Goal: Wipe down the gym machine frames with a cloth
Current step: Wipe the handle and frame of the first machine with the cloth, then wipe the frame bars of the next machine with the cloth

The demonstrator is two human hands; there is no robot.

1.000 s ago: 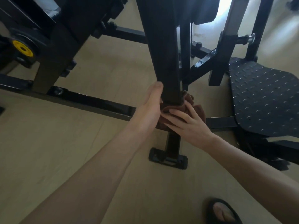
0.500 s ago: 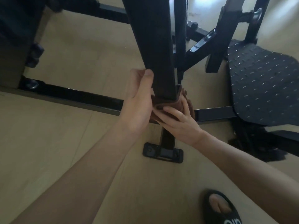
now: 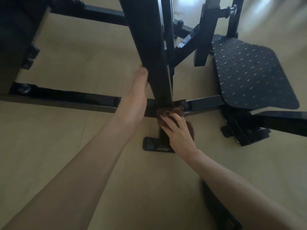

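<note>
A: Cloth point(image 3: 167, 113) noted low on the black upright post point(image 3: 156, 63), bunched at its joint with the floor crossbar point(image 3: 66, 98); a second ago it was held higher.

B: Right hand point(image 3: 178, 132) is clamped on it. Left hand point(image 3: 137, 98) is laid against the post's left face, thumb straight.

A: Downstroke judged nearly finished; foot plate point(image 3: 149, 145) not yet wiped.

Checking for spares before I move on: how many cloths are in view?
1. The brown cloth is bunched round the base of the black upright post, gripped by the right hand. Others could be hidden behind the frame.
</note>
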